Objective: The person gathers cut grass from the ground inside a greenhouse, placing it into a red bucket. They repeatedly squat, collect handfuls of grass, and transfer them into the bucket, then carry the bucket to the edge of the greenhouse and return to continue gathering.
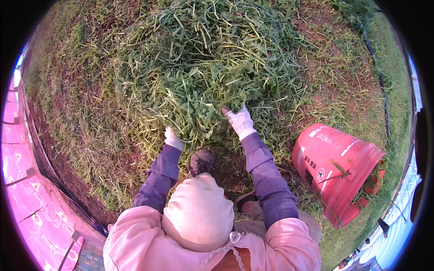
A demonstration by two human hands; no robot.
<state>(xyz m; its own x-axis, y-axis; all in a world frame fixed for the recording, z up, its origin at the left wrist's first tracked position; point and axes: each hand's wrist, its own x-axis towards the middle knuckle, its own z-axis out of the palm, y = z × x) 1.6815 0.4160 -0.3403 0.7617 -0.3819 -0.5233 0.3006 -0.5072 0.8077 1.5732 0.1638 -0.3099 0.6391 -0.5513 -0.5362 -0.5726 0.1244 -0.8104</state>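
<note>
A large heap of cut green leafy plants (203,67) lies on the ground before me. My left hand (173,138), in a white glove, is at the heap's near left side, its fingers sunk among the stems and mostly hidden. My right hand (238,120), in a white glove with a dark thumb tip, grips a clump of greens at the near right side, thumb on top. The clump of greens (198,111) spans between both hands. A shoe (202,162) shows just below the clump.
A red plastic bucket (334,162) lies tipped on its side at the right, with red objects (374,183) by its mouth. A dark hose or cable (379,74) runs along the right. Pink printed sheeting (30,189) borders the left. Loose cuttings cover the soil.
</note>
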